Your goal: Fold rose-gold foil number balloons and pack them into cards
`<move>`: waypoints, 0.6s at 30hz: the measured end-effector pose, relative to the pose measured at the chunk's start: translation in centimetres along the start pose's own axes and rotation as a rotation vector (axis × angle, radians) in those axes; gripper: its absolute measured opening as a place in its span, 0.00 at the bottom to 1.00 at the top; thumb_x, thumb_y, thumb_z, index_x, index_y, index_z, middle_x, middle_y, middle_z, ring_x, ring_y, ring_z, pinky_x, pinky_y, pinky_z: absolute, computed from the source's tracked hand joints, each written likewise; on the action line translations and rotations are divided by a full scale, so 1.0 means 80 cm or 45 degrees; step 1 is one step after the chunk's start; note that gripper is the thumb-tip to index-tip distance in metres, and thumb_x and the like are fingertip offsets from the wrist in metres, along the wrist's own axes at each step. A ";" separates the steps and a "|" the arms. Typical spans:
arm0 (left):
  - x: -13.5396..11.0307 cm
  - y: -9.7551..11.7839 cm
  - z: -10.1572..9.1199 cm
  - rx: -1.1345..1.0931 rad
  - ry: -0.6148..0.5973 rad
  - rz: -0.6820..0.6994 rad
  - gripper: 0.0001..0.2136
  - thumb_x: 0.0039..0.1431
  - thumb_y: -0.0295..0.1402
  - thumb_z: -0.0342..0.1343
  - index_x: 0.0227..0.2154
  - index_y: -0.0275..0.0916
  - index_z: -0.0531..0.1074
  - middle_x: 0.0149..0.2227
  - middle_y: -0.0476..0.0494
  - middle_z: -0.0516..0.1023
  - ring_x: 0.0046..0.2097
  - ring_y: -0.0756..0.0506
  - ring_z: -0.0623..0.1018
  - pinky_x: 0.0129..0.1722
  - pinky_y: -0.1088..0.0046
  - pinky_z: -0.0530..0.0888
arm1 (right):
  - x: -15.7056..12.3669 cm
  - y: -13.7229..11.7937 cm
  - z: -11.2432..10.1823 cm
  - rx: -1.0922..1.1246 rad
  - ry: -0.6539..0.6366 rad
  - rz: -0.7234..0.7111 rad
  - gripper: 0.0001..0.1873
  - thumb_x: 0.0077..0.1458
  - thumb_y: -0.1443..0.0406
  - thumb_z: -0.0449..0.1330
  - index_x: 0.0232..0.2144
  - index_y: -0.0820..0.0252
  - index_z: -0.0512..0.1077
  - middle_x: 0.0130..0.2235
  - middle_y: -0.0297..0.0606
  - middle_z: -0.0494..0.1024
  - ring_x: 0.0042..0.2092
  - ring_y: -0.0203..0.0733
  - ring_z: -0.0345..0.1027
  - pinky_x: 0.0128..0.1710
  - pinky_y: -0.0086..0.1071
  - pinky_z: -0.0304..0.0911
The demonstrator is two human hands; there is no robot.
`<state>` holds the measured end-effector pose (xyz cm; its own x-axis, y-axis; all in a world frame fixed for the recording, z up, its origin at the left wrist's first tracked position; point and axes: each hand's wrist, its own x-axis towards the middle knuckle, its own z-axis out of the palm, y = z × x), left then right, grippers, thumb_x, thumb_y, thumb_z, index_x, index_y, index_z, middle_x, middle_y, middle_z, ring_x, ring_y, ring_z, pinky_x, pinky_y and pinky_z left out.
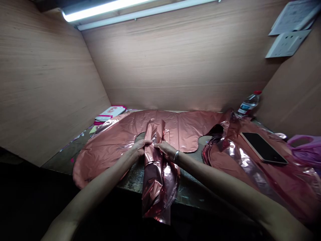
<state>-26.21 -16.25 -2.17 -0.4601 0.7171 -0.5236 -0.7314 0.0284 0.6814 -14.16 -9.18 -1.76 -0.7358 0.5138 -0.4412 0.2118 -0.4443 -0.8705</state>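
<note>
A rose-gold foil balloon (153, 174), flat and folded lengthwise into a narrow strip, lies across the middle of the table, its near end hanging over the front edge. My left hand (142, 147) grips its left side, thumb on top. From the right, my right hand (165, 149) pinches the same strip, with a bangle on the wrist. The fingers beneath the foil are hidden. Under and behind the strip spreads a large flat curved foil balloon (107, 144) of the same colour.
More rose-gold foil balloons (238, 160) are heaped at the right, with a phone (264, 148) on top. A water bottle (249, 103) leans behind them, and a purple plastic bag (306, 149) lies at far right. Printed cards (110, 113) are stacked back left. Wooden panels (160, 63) enclose the table.
</note>
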 end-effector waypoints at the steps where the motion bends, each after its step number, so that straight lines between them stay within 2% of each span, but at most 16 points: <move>1: 0.001 -0.001 0.002 0.016 0.016 -0.012 0.10 0.49 0.21 0.59 0.37 0.31 0.74 0.25 0.39 0.80 0.27 0.40 0.81 0.37 0.60 0.80 | 0.000 0.000 -0.001 -0.018 0.010 -0.024 0.06 0.52 0.70 0.61 0.33 0.61 0.67 0.19 0.27 0.65 0.21 0.33 0.59 0.21 0.24 0.58; 4: -0.001 -0.001 0.006 0.038 0.045 -0.005 0.09 0.48 0.19 0.59 0.35 0.31 0.74 0.24 0.40 0.79 0.26 0.41 0.80 0.35 0.62 0.80 | -0.003 -0.002 -0.001 -0.068 0.032 -0.094 0.06 0.54 0.68 0.57 0.37 0.60 0.67 0.20 0.27 0.66 0.22 0.34 0.60 0.22 0.25 0.59; 7: -0.006 0.002 0.004 0.039 0.054 0.063 0.08 0.48 0.17 0.57 0.31 0.31 0.74 0.22 0.43 0.77 0.23 0.45 0.78 0.31 0.69 0.78 | -0.008 -0.002 0.000 -0.142 0.069 -0.160 0.09 0.54 0.69 0.53 0.40 0.59 0.67 0.21 0.26 0.64 0.21 0.33 0.57 0.21 0.24 0.59; 11: -0.019 0.006 0.001 0.013 0.046 0.189 0.05 0.53 0.18 0.55 0.29 0.33 0.73 0.21 0.46 0.76 0.22 0.49 0.77 0.28 0.76 0.74 | -0.016 -0.013 -0.007 -0.344 0.082 -0.228 0.10 0.53 0.71 0.50 0.38 0.60 0.67 0.18 0.24 0.57 0.18 0.32 0.52 0.19 0.25 0.55; 14: -0.024 0.001 0.011 -0.019 -0.002 0.202 0.04 0.58 0.24 0.54 0.33 0.31 0.74 0.26 0.41 0.79 0.27 0.47 0.79 0.34 0.71 0.76 | -0.016 -0.043 -0.017 -0.582 0.043 -0.319 0.07 0.52 0.71 0.51 0.31 0.61 0.69 0.16 0.26 0.56 0.18 0.33 0.52 0.20 0.26 0.53; 16: -0.021 -0.008 0.024 -0.055 -0.044 0.208 0.09 0.62 0.30 0.53 0.38 0.30 0.75 0.31 0.38 0.80 0.33 0.43 0.81 0.40 0.66 0.76 | -0.015 -0.070 -0.019 -0.765 0.026 -0.419 0.06 0.50 0.72 0.54 0.26 0.60 0.69 0.18 0.29 0.61 0.22 0.35 0.59 0.24 0.27 0.55; 18: -0.014 -0.018 0.039 -0.093 -0.077 0.225 0.12 0.65 0.34 0.51 0.41 0.31 0.75 0.35 0.36 0.80 0.40 0.41 0.80 0.43 0.64 0.76 | -0.014 -0.092 -0.011 -0.953 0.036 -0.526 0.05 0.48 0.73 0.58 0.24 0.60 0.69 0.22 0.35 0.68 0.29 0.40 0.66 0.30 0.28 0.58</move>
<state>-23.06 -14.93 -1.00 -0.5550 0.7472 -0.3656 -0.6773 -0.1507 0.7201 -14.31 -5.80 4.98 -0.8332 0.5504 -0.0536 0.3068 0.3795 -0.8728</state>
